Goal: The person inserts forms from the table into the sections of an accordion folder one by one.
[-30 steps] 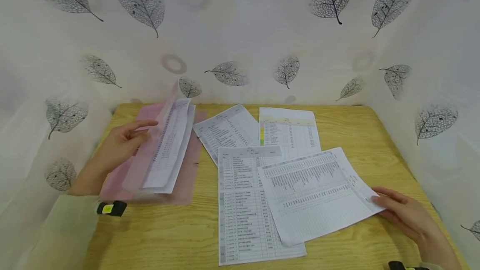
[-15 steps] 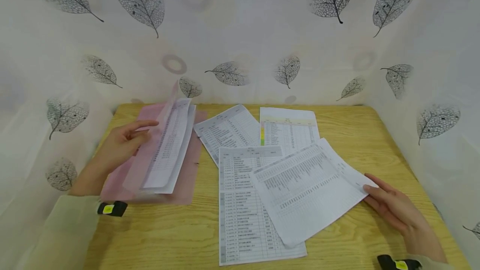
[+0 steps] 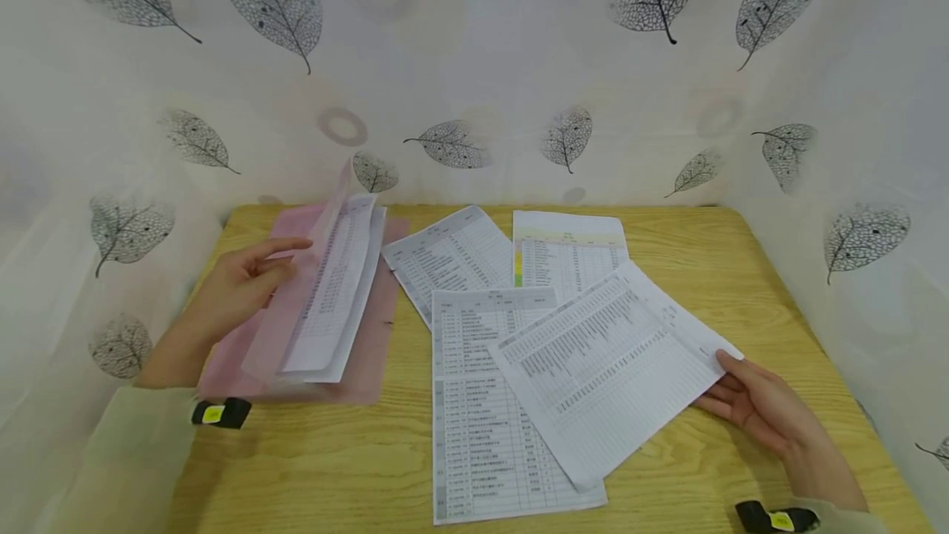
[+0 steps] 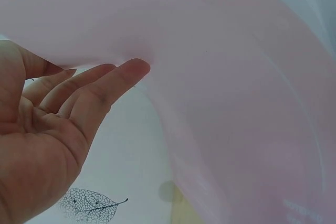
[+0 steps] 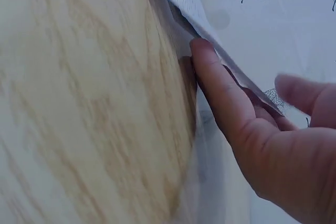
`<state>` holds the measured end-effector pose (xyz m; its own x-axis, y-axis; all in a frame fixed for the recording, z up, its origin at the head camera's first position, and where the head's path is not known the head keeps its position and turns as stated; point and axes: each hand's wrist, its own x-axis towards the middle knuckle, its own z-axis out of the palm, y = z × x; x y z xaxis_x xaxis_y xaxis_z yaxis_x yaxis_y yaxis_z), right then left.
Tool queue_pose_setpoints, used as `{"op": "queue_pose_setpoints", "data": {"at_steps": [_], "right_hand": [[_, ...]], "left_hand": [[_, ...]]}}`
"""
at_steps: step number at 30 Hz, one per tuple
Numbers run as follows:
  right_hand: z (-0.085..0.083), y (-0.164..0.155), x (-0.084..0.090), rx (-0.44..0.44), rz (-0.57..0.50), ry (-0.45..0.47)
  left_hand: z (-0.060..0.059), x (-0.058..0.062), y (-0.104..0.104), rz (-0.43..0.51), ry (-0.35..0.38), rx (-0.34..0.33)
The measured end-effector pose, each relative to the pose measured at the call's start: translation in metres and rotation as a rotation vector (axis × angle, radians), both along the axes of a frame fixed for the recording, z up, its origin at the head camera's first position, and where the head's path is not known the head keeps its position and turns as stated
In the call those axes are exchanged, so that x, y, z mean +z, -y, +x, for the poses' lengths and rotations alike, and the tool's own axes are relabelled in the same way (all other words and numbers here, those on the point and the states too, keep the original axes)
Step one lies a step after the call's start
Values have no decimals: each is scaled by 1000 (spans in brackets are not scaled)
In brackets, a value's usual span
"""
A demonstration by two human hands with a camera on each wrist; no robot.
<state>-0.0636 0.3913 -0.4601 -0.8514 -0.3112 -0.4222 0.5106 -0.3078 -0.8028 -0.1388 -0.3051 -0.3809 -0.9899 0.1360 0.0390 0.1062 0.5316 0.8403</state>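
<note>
Lifted and swung leftward since before, the white printed table sheet (image 3: 608,369) is pinched by the right hand (image 3: 764,410) fingers, while the left hand (image 3: 237,287), fingers straight, props the translucent pink plastic folder's (image 3: 296,303) flap, which could flop shut.

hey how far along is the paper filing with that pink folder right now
Done: some sheets already sit inside the pink folder, whose cover the left hand props open. In hand: the right hand has fingers under the edge of the top sheet, thumb above it. Left: three more printed sheets lie loose on the table.
</note>
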Motion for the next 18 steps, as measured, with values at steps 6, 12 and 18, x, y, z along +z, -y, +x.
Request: {"op": "queue_pose_setpoints", "data": {"at_steps": [6,12,18], "right_hand": [[0,7,1,-25,152,-41],[-1,10,3,26,63,-41],[-4,15,6,37,60,-59]], "left_hand": [[0,1,-1,0,-4,8],[-1,-1,0,5,-12,10],[-2,-1,4,-22,-2,49]]}}
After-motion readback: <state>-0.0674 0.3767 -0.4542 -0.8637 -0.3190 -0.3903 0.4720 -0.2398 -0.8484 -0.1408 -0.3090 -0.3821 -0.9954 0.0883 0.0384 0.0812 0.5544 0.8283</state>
